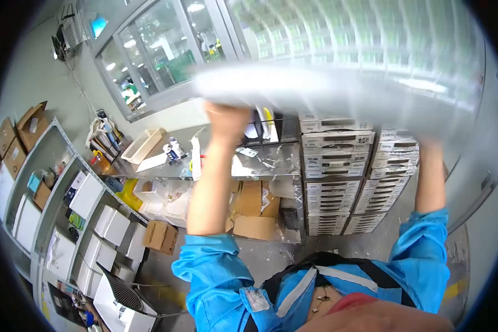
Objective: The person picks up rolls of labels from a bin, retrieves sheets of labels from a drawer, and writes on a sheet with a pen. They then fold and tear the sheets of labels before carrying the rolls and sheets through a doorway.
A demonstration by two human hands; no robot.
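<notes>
Raised high in front of me is a large tray-like thing (293,83), smeared by motion. It has a rounded, shiny grey-white front edge and pale greenish rows across its surface; its exact kind I cannot make out. My left hand (227,119) grips it from below near its left end, the fingers mostly hidden. Toward the other end my right hand (430,145) holds it too, almost entirely covered by its edge. Both forearms reach up from blue sleeves.
Tall stacks of white cartons (337,166) stand ahead, beside a cluttered workbench (271,157). A metal shelf rack (66,144) with boxes is on the left. A cardboard box (160,237) sits near it. A window (160,55) is above the bench; a grey door (481,182) is at right.
</notes>
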